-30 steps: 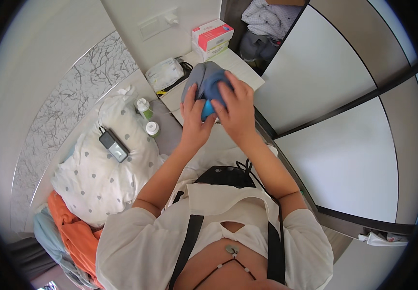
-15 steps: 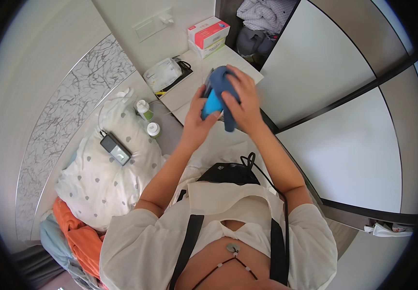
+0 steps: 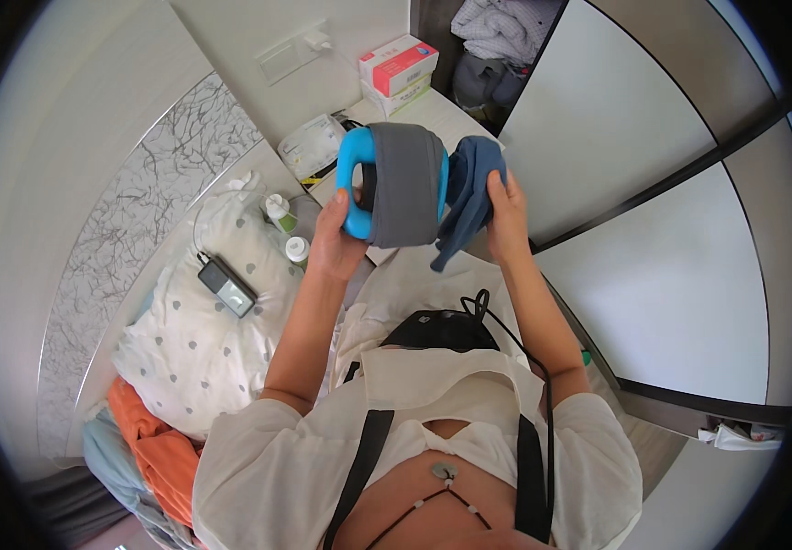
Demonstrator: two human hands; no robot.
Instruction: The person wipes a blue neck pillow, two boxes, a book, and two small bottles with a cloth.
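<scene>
In front of me, my left hand (image 3: pixel 342 233) grips the bright blue rim of a thick ring-shaped object with a wide grey band (image 3: pixel 407 186). Its opening faces left, and something dark shows inside; I cannot tell its exact kind. To its right, my right hand (image 3: pixel 507 218) is closed on a crumpled dark blue cloth (image 3: pixel 471 194). One end of the cloth hangs down between my hands. The cloth's left side meets the ring's right rim, and whether the two are joined I cannot see.
Beyond my hands, a pale cabinet top (image 3: pixel 446 112) carries stacked boxes (image 3: pixel 398 69) and a white packet (image 3: pixel 313 147). Left are two white-capped bottles (image 3: pixel 297 248) and a dark handheld device (image 3: pixel 227 285) on a dotted pillow (image 3: pixel 196 353). Sliding wardrobe doors (image 3: pixel 662 284) stand right.
My hands have moved apart. The ring-shaped object has turned so its grey band shows, and the blue cloth has shifted right with my right hand.
</scene>
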